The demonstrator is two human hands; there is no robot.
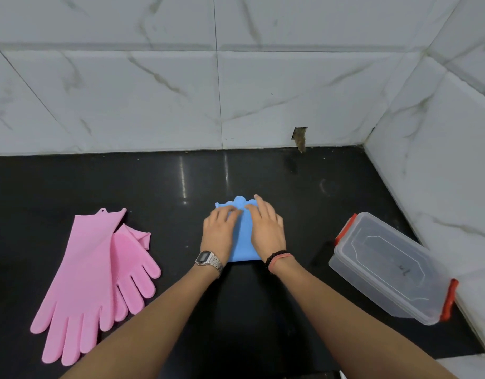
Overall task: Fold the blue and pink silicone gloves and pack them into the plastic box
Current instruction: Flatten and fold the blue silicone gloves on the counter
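A black counter [153, 181] runs to a white tiled wall [153, 91]. At the left lie two pink gloves [93, 269], overlapping. At the right stands the clear plastic box [391, 269], its lid on (red clips at both ends). In the middle, the left hand [219, 231] and right hand [267, 228] press flat, fingers straight, on the folded blue gloves [244, 233].

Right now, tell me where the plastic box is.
In the head view, the plastic box sits on the right of the black counter, lid on, near the tiled side wall and right of the right hand.
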